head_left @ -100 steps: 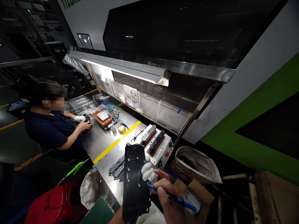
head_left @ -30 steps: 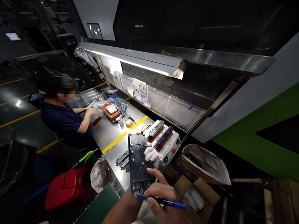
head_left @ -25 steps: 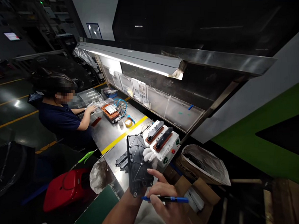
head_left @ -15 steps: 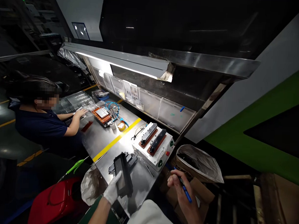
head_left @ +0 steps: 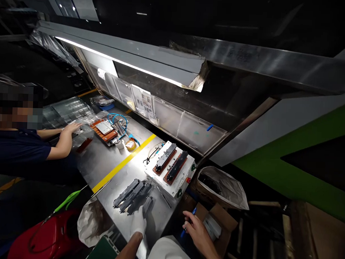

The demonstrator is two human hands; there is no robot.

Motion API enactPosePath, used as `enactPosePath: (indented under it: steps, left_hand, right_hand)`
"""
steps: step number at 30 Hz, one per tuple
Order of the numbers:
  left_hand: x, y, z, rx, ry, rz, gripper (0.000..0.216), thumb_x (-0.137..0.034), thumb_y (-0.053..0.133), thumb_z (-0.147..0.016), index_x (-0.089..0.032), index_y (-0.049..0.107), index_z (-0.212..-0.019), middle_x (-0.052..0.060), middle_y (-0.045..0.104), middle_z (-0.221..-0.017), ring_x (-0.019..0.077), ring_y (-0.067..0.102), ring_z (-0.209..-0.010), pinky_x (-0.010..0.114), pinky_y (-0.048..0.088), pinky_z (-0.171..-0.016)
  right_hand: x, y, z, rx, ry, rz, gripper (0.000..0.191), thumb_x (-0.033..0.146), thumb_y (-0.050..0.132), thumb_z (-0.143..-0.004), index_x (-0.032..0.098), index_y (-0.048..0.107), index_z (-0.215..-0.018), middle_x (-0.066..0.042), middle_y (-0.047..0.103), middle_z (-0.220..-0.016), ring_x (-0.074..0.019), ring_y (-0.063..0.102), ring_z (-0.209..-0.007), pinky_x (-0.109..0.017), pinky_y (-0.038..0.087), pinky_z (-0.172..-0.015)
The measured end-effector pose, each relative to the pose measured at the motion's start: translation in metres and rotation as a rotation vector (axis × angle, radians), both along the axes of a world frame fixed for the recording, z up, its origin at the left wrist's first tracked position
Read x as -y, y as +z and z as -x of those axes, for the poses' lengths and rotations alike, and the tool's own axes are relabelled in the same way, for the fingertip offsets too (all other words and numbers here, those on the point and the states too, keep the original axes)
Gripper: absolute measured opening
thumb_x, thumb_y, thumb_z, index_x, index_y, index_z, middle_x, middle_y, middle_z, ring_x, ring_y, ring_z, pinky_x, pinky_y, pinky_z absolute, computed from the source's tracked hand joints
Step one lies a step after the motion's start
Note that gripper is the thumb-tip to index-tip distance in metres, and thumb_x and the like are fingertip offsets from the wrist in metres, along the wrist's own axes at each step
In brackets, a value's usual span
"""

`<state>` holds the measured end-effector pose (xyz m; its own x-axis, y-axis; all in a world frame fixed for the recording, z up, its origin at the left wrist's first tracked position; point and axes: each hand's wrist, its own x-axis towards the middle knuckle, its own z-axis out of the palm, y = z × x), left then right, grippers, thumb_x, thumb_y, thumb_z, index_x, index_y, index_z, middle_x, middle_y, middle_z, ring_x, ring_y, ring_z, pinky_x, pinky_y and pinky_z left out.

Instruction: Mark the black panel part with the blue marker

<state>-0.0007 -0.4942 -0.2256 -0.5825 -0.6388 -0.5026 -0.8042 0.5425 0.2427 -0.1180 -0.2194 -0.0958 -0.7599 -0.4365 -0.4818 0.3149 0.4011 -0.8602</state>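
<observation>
My left hand (head_left: 138, 222), in a white glove, is low over the metal table with its fingers closed around the near end of a dark elongated plastic part (head_left: 148, 204). Just beyond it, several similar long dark parts (head_left: 130, 194) lie side by side on the tabletop. My bare right hand (head_left: 196, 229) is off the table's right edge, its fingers curled around a blue pen (head_left: 183, 232), partly hidden by the hand.
A white fixture box (head_left: 168, 176) bears two dark parts on brown mounts. Yellow tape (head_left: 123, 163) crosses the metal table (head_left: 104, 200). To the left, a co-worker's hand (head_left: 72, 128) is near an orange-brown fixture (head_left: 104, 131). A lined box (head_left: 224, 184) and cardboard carton (head_left: 227, 222) stand right.
My left hand has lowered the dark part from its raised, tilted pose toward the table. My right hand has shifted left and down with the pen. The view has turned and moved closer.
</observation>
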Motion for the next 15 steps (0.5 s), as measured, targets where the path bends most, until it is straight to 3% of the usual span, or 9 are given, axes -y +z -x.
enactPosePath:
  steps: [4, 7, 9, 12, 15]
  left_hand:
    - [0.009, -0.003, 0.002, 0.023, -0.121, 0.163, 0.062, -0.009, 0.047, -0.084, -0.018, 0.053, -0.145, 0.019, 0.059, -0.136, 0.0313, 0.061, -0.119, 0.042, 0.045, -0.102]
    - [0.018, -0.012, 0.005, 0.067, -0.283, 0.428, 0.068, -0.004, 0.041, -0.084, -0.023, 0.048, -0.149, 0.013, 0.047, -0.157, 0.0283, 0.045, -0.142, 0.046, 0.031, -0.118]
    - [0.024, -0.023, 0.007, 0.12, -0.35, 0.567, 0.067, -0.007, 0.04, -0.087, -0.024, 0.045, -0.151, 0.01, 0.041, -0.162, 0.0263, 0.037, -0.149, 0.049, 0.029, -0.119]
    - [0.03, -0.037, 0.008, 0.192, -0.33, 0.606, 0.061, -0.023, 0.042, -0.092, -0.024, 0.041, -0.153, 0.009, 0.033, -0.166, 0.0266, 0.033, -0.151, 0.052, 0.038, -0.111]
    - [0.033, -0.034, 0.011, 0.217, -0.275, 0.565, 0.058, -0.028, 0.043, -0.091, -0.032, 0.047, -0.149, 0.007, 0.036, -0.165, 0.0281, 0.032, -0.152, 0.062, 0.037, -0.109]
  right_hand:
    - [0.005, -0.011, 0.014, -0.015, -0.019, -0.015, 0.049, 0.04, 0.057, -0.082, 0.021, 0.065, -0.127, -0.009, 0.063, -0.104, -0.024, 0.071, -0.088, -0.037, 0.06, -0.078]
    - [0.01, -0.024, 0.03, -0.004, -0.026, -0.018, 0.059, 0.044, 0.055, -0.083, 0.022, 0.056, -0.138, -0.007, 0.062, -0.106, -0.0215, 0.071, -0.085, -0.034, 0.06, -0.076]
    - [0.017, -0.033, 0.046, -0.022, -0.042, -0.053, 0.067, 0.045, 0.053, -0.084, 0.021, 0.048, -0.146, -0.006, 0.062, -0.106, -0.0195, 0.07, -0.082, -0.032, 0.059, -0.073]
    - [0.031, -0.045, 0.081, -0.102, -0.022, -0.187, 0.067, 0.038, 0.048, -0.086, 0.019, 0.043, -0.15, -0.006, 0.066, -0.102, -0.0182, 0.07, -0.079, -0.029, 0.058, -0.071]
    - [0.049, -0.047, 0.121, -0.178, 0.019, -0.296, 0.062, 0.028, 0.049, -0.086, 0.018, 0.048, -0.147, -0.006, 0.07, -0.098, -0.0167, 0.069, -0.069, -0.03, 0.057, -0.075]
